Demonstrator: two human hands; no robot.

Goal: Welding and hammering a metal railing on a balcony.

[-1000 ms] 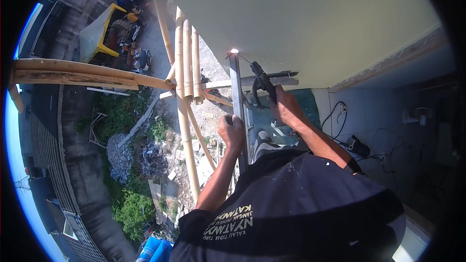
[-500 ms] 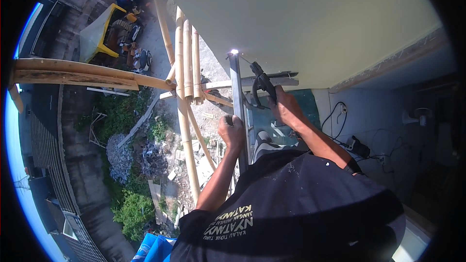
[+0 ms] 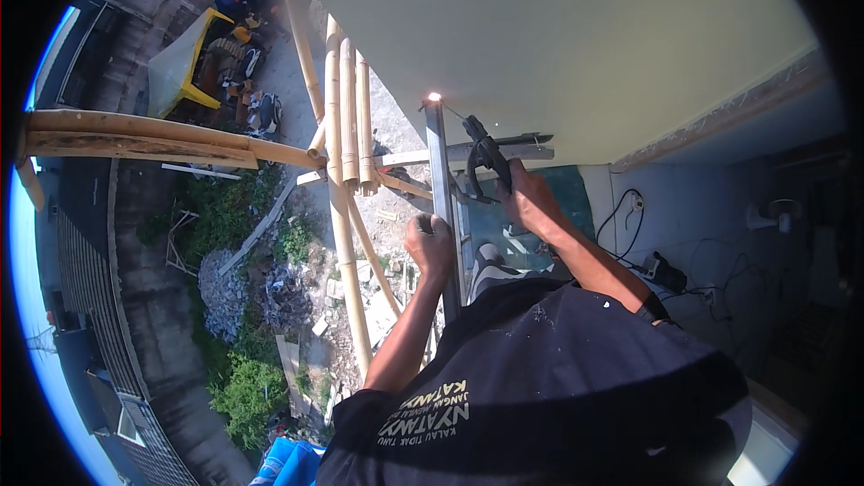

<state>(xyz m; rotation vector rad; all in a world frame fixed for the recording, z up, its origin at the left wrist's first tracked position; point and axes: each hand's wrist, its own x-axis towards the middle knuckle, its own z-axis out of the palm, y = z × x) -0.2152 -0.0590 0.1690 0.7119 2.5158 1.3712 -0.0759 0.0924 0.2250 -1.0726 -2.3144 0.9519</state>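
Observation:
My right hand (image 3: pixel 529 198) is closed around a black welding electrode holder (image 3: pixel 487 148). From its jaws a thin electrode (image 3: pixel 456 112) reaches to the top end of an upright grey metal tube (image 3: pixel 439 157). An orange-white glow (image 3: pixel 434 97) burns at that end, close to the pale wall panel. Lower down, my left hand (image 3: pixel 428 243) is curled into a fist against the tube's left side. Whatever lies inside its fingers is hidden.
Bamboo poles (image 3: pixel 346 243) stand left of the tube, crossed by a horizontal bamboo rail (image 3: pixel 171 138). Far below lie rubble (image 3: pixel 225 292) and shrubs (image 3: pixel 247 396). The large pale panel (image 3: pixel 576 36) fills the upper right. Black cables (image 3: pixel 630 225) hang at the right.
The bright white arc at the tube's top has dimmed to a smaller orange glow. Both hands and the electrode holder stay in nearly the same place.

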